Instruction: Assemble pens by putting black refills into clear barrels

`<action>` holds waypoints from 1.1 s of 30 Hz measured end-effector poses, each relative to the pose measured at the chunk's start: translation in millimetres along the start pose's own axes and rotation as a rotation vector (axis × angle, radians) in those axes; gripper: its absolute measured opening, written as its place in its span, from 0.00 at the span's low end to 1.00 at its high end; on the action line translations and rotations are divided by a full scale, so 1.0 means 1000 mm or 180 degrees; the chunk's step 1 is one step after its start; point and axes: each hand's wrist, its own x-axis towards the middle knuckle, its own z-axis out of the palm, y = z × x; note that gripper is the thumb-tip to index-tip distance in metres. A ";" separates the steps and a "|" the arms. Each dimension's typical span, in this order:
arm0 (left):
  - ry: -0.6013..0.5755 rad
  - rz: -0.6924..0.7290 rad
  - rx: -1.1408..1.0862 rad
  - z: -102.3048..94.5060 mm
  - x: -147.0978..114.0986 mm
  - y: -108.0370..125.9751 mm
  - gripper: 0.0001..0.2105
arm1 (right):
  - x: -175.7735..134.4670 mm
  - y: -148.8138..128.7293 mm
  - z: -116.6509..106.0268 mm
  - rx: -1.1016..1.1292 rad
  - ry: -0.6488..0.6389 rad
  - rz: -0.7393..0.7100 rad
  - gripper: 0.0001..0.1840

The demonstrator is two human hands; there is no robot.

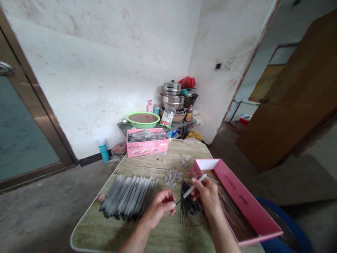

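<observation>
My right hand (206, 195) pinches a translucent white plastic tube (194, 186) between thumb and fingers, tilted up to the right. Just left of it, my left hand (162, 205) is closed on a thin black stick (180, 201), whose far end meets or nearly meets the tube's lower end. Below the hands lies a pile of thin black sticks (187, 209), partly covered by my right hand. Small whitish plastic pieces (173, 177) are heaped behind them. Left of my left hand, many translucent tubes with dark ends (129, 196) lie side by side in a row.
An open pink box (250, 203) at the table's right holds several clear tubes. Another pink box (147, 148), full of tubes, stands at the far edge of the table (105, 232). Behind it, a low shelf carries a green basin (143, 124) and stacked steel pots (172, 100).
</observation>
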 end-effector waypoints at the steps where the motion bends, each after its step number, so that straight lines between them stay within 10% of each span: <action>1: -0.0095 -0.0074 -0.0064 0.000 0.000 -0.001 0.09 | -0.001 0.003 0.003 -0.0054 -0.0162 0.0046 0.18; 13: -0.0518 -0.0607 -0.0535 0.001 -0.004 0.004 0.17 | -0.007 0.028 0.034 -0.0104 -0.0708 0.0659 0.17; 25: 0.0159 -0.0525 -0.0743 -0.007 0.000 -0.005 0.19 | -0.012 0.029 0.024 -0.1910 -0.0080 -0.0607 0.21; 33: 0.0775 -0.0412 -0.1114 -0.012 0.005 -0.004 0.14 | -0.058 0.040 0.023 -0.1953 -0.1294 -0.0616 0.38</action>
